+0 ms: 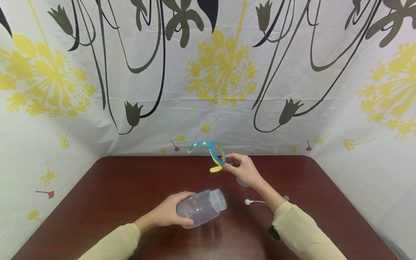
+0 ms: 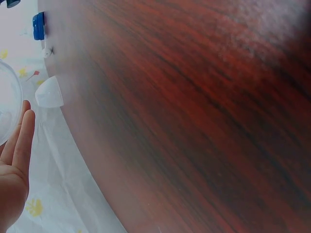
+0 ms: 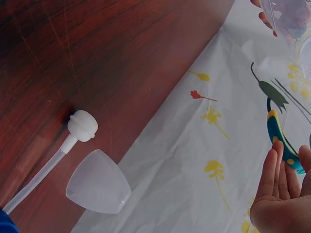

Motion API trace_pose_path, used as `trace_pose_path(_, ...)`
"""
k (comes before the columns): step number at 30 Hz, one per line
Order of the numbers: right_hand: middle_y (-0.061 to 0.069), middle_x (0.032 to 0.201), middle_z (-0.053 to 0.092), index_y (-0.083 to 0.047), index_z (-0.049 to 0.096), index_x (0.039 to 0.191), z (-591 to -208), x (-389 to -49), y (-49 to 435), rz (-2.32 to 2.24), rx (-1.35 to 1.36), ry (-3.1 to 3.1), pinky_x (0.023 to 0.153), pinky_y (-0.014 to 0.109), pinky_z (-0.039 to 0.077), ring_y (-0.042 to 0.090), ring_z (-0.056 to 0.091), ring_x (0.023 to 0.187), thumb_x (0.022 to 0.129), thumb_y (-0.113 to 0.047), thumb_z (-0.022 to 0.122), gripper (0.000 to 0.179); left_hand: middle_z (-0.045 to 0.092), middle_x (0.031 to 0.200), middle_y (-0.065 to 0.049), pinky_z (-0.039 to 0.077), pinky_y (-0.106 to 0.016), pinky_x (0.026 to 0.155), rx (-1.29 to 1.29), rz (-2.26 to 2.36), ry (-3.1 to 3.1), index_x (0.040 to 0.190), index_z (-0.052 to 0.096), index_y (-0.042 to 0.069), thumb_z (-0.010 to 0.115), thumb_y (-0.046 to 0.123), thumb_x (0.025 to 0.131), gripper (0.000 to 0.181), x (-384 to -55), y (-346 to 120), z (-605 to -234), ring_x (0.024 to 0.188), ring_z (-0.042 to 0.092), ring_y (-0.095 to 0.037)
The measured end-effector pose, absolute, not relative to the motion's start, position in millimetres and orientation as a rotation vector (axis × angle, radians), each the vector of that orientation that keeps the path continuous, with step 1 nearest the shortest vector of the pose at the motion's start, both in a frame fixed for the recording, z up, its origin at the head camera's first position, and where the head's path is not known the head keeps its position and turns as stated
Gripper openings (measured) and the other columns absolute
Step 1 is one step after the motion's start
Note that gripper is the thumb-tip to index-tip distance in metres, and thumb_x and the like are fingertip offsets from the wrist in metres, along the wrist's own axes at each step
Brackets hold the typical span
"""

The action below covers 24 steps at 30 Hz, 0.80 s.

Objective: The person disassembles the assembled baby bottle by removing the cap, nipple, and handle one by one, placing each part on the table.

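Observation:
My left hand (image 1: 165,211) holds a clear wide-mouthed bottle (image 1: 199,209) round its body, above the table. The bottle is tilted, its open threaded mouth towards the right. In the left wrist view only the edge of the bottle (image 2: 8,104) shows beside the fingers (image 2: 23,145). Higher up, my right hand (image 1: 245,169) pinches a blue and yellow ring with two curved handles (image 1: 212,146). The right wrist view shows one spotted handle (image 3: 276,128) at the fingertips. The ring is in the air, apart from the bottle.
Under the right forearm lies a clear straw with a white ball end (image 1: 248,202). A translucent dome-shaped cap (image 3: 99,184) stands near it, with a blue lid (image 3: 7,224) by the straw's other end. Patterned cloth (image 1: 221,119) rises behind the dark red table (image 1: 130,180).

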State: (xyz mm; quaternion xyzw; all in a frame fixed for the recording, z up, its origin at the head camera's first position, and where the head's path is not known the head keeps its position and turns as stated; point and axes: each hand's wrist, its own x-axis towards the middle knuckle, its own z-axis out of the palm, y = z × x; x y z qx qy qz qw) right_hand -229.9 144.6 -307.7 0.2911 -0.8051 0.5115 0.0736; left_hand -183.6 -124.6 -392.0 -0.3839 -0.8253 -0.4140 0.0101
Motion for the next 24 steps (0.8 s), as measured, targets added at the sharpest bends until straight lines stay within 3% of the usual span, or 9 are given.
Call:
trace_pose_path(13,0.019,0.083,0.062,0.008,0.058,0.1,-313,-230,138,1.64,0.832,-2.427,0.066,0.033,0.049,0.03,0.061,0.075,0.082,-0.002,0.06,0.021,0.054,0.107,0.004,0.044,-0.029,0.074,-1.196,-1.304,-2.581,0.12,0.05,0.011,0.075,0.035,0.065,0.065,-183,-124,-392,0.091,0.051,-0.011)
trace_pose_path(24,0.014,0.083,0.064,0.005,0.06,0.101,-329,-242,139,1.629,0.805,-2.449,0.062,0.029,0.049,0.023,0.062,0.071,0.082,-0.008,0.062,0.023,0.054,0.107,0.004,0.044,-0.029,0.074,-1.19,-1.323,-2.595,0.12,0.049,0.012,0.075,0.034,0.065,0.064,-183,-124,-392,0.091,0.051,-0.011)
